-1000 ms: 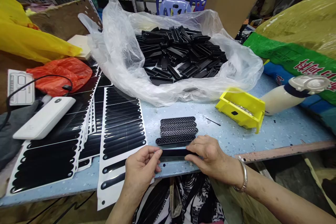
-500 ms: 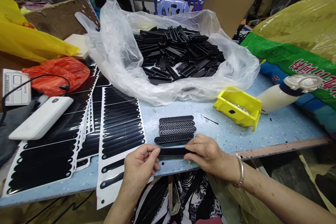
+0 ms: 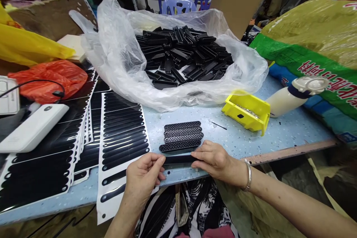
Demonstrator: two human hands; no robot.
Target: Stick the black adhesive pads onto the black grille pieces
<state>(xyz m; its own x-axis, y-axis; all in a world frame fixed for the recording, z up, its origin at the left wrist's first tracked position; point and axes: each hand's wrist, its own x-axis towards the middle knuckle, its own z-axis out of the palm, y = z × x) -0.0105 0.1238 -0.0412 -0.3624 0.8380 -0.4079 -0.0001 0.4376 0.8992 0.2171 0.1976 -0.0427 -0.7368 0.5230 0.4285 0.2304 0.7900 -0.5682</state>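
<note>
Near the table's front edge a narrow black strip (image 3: 178,159) with a smooth top is stretched between both my hands. My left hand (image 3: 144,174) pinches its left end between thumb and fingers. On the other end the fingers of my right hand (image 3: 213,161) are closed, covering it. Just beyond lie several black lattice-patterned bars (image 3: 182,135) in a close stack of rows. Left of my left hand is a white sheet (image 3: 102,189) carrying rows of glossy black strip stickers (image 3: 122,130); its near rows are partly bare.
A clear plastic bag (image 3: 117,44) full of black plastic pieces (image 3: 184,54) stands behind. To the right are a yellow bin (image 3: 245,119) with small metal bits and a tilted cream bottle (image 3: 290,98). A white power bank (image 3: 35,126) rests on more sticker sheets (image 3: 36,178) at left.
The whole view has shifted a little, with things sitting further left in the picture. Both hands keep their hold on the black strip, nearly unchanged in pose.
</note>
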